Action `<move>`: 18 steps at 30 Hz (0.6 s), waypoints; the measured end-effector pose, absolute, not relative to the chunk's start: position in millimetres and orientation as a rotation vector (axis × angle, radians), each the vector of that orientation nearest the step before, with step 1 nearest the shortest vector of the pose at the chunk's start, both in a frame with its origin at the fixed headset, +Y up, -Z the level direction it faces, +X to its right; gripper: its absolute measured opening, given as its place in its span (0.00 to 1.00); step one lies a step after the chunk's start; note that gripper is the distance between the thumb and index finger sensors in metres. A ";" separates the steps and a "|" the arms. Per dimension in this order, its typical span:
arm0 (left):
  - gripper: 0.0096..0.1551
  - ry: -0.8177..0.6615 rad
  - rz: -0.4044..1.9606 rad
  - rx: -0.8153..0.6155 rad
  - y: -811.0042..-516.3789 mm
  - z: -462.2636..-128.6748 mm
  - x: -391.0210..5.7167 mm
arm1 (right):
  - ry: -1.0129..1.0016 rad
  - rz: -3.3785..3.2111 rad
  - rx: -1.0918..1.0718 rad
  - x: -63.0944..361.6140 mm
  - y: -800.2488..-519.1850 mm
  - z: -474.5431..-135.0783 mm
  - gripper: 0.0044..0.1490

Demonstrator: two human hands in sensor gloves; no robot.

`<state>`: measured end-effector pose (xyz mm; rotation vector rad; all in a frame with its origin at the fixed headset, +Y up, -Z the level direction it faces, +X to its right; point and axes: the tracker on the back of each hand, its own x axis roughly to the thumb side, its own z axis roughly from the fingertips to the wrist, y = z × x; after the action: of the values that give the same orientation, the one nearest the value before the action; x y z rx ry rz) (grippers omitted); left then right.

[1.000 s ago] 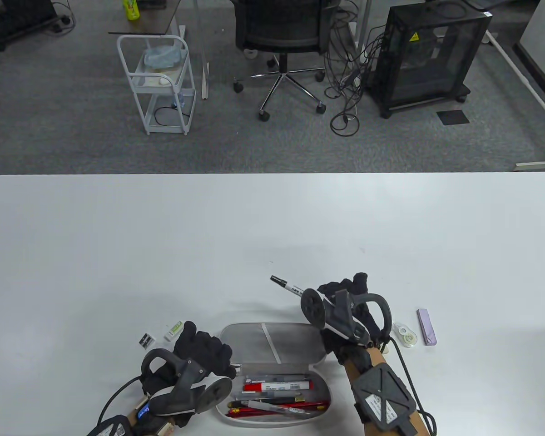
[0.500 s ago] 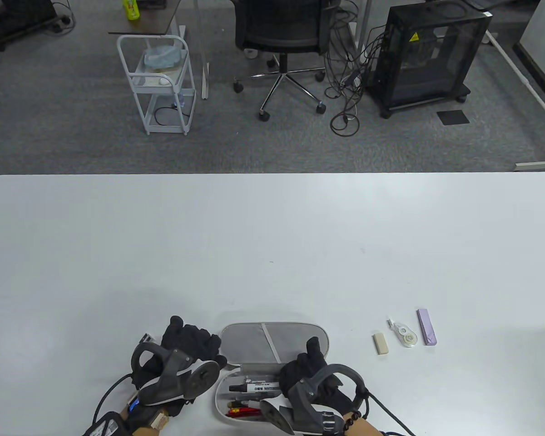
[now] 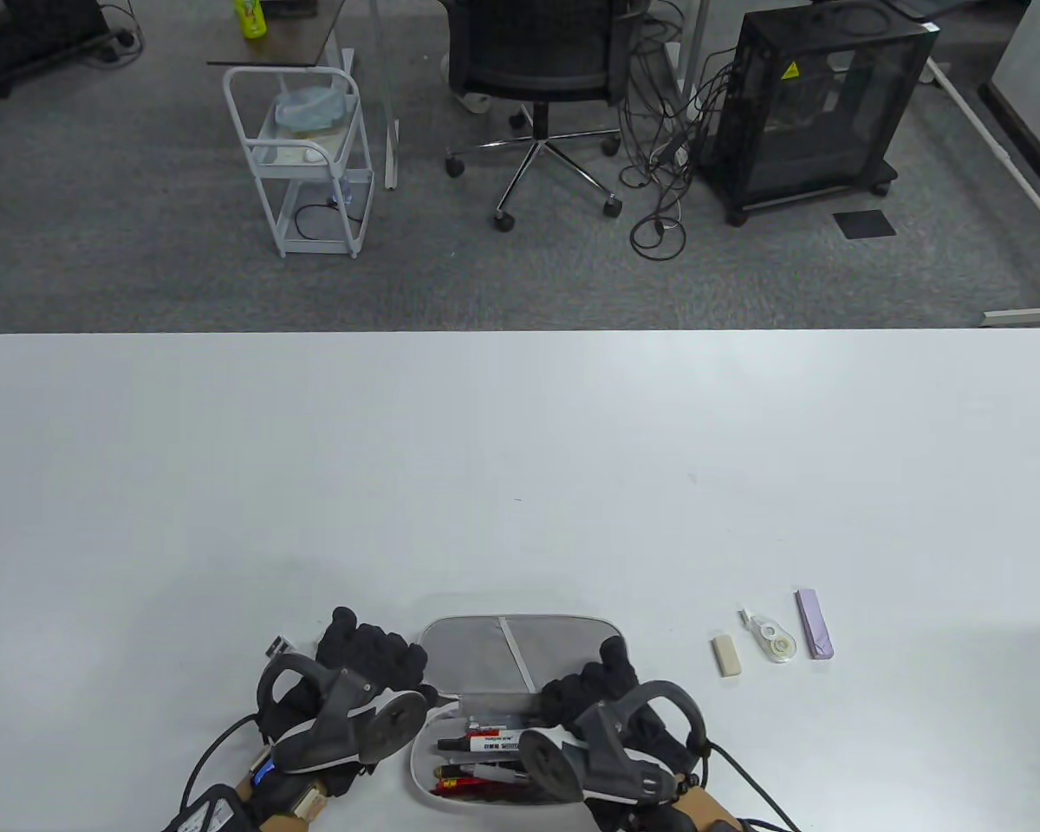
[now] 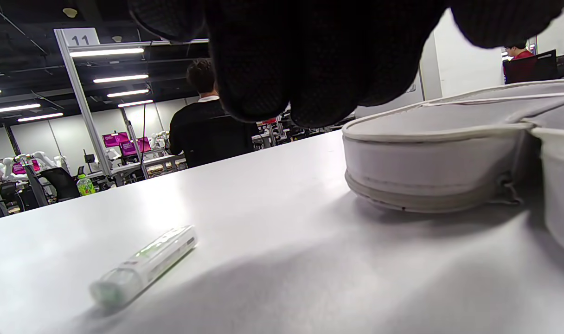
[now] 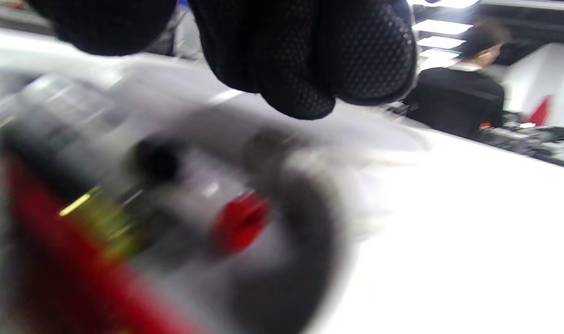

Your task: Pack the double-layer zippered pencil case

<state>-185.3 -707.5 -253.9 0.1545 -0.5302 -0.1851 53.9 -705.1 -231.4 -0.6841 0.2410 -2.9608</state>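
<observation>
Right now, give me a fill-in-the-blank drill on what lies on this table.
1. The open grey zippered pencil case lies between the two ____.
2. The cream rectangular eraser lies to the case's ____.
3. The flat rectangular stick beside the white correction tape dispenser is coloured ____.

Missing: hands; right; purple

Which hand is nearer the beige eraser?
Right. The right hand sits over the case's right end, just left of the eraser; the left hand is beyond the pencil case.

Your left hand (image 3: 366,663) is lying low near the bottom edge, fingers curled loosely forward. Your right hand (image 3: 611,693) is sitting just beside it, fingers bent downward, holding nothing that shows clearly.
</observation>
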 end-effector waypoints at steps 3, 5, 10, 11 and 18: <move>0.29 -0.532 -0.179 0.159 -706.3 -253.4 -185.8 | 0.506 -3.084 -0.302 114.9 -680.1 -252.1 0.40; 0.29 -0.532 -0.178 0.154 -708.0 -254.3 -185.8 | 0.573 -3.103 0.044 165.4 -673.7 -264.9 0.42; 0.30 -0.536 -0.187 0.138 -710.6 -255.6 -184.6 | 0.194 -3.202 0.871 289.3 -702.5 -273.3 0.46; 0.30 -0.535 -0.186 0.137 -710.6 -255.7 -184.5 | -0.076 -3.222 0.995 304.0 -714.2 -274.0 0.49; 0.30 -0.527 -0.188 0.130 -710.0 -255.6 -184.0 | -0.447 -3.103 0.962 304.0 -753.3 -293.7 0.59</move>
<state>-184.0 -710.0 -255.6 0.1299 -0.5267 -0.1884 304.0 -753.3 -293.7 0.9621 -0.4471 -3.1032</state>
